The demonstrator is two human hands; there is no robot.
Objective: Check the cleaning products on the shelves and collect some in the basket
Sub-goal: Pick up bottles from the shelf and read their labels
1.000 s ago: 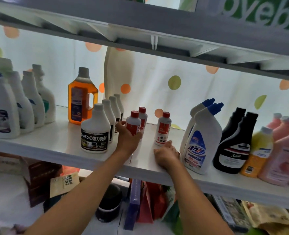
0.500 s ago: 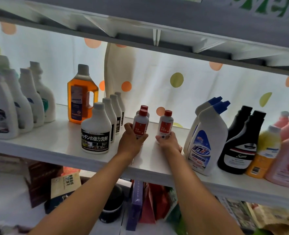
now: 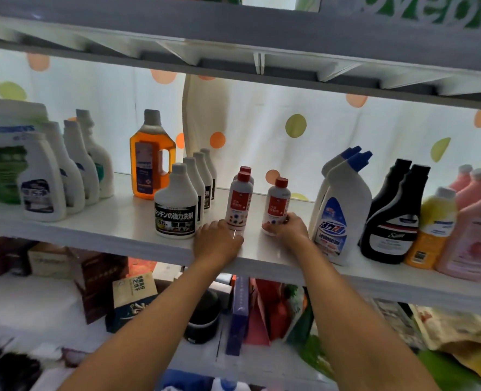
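— Standing upright on the white shelf [image 3: 120,224], two small red-capped bottles. Who holds them?
— Her right hand [image 3: 288,230] curls its fingers around the base of the right bottle [image 3: 276,204]. The left hand [image 3: 218,241] rests just before the left bottle [image 3: 238,204], fingers bent; if it grips, I cannot tell.
— And beside?
— A white kitchen cleaner bottle [image 3: 175,204] left, blue-capped bottles [image 3: 343,204] right.

Dotted curtain [image 3: 346,142] — perhaps boxes [image 3: 103,289] below.
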